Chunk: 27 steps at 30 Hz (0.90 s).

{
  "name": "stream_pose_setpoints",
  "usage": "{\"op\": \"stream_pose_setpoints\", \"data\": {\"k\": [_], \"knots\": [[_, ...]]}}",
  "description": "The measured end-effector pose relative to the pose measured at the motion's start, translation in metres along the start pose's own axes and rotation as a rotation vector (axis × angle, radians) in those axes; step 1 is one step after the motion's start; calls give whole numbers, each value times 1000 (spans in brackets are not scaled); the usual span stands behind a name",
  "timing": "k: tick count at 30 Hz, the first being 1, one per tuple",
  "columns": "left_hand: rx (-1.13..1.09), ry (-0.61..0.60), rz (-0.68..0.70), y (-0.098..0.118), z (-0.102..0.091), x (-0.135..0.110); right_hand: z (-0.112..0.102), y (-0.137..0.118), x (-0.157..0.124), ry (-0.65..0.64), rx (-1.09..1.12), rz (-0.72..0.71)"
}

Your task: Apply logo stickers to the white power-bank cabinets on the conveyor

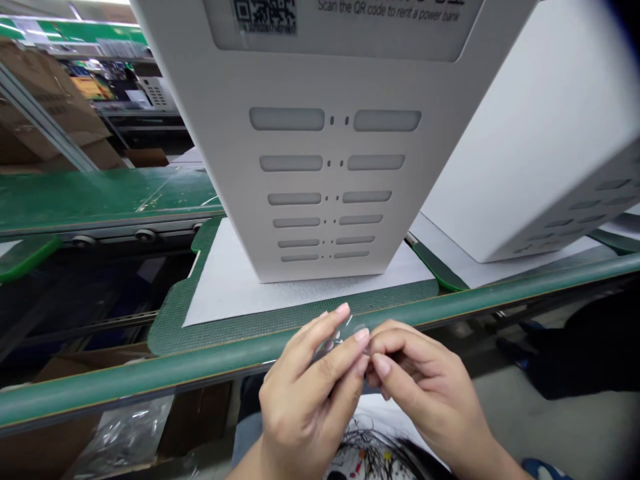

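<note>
My left hand (313, 390) and my right hand (425, 383) meet in front of the green bench edge (150, 377), fingertips pinched together on a small clear plastic film piece (345, 337). A tall white power bank station (325, 147) with two columns of slots stands upright on a white foam sheet (225, 287) just beyond my hands. Its top shows a QR code (265, 13) and rental text.
A second white station (545, 133) lies tilted at the right. A green mat (170, 327) lies under the foam sheet. A green conveyor (100, 197) and cardboard boxes (45, 107) sit at the left. A plastic bag (125, 433) lies below the bench; a tangle of wires (370, 457) rests on my lap.
</note>
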<state>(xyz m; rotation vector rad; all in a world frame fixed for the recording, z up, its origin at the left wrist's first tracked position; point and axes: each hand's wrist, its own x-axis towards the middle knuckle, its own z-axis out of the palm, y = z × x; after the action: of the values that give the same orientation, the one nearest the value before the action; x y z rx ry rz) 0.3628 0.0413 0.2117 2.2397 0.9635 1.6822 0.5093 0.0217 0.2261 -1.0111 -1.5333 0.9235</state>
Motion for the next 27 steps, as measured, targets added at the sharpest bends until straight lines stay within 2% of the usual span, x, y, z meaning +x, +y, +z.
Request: {"op": "stream_pose_setpoints", "data": {"k": [7, 16, 22, 25, 27], "knots": [[-135, -25, -139, -2, 0, -1, -1, 0, 0, -22, 55, -8], [-41, -9, -56, 0, -2, -1, 0, 0, 2, 15, 21, -11], [-69, -58, -88, -3, 0, 0, 2, 3, 2, 28, 8, -24], [-48, -87, -93, -2, 0, 7, 2, 5, 2, 53, -92, -78], [-87, -92, -122, -1, 0, 11, 2, 5, 3, 62, -188, -166]]}}
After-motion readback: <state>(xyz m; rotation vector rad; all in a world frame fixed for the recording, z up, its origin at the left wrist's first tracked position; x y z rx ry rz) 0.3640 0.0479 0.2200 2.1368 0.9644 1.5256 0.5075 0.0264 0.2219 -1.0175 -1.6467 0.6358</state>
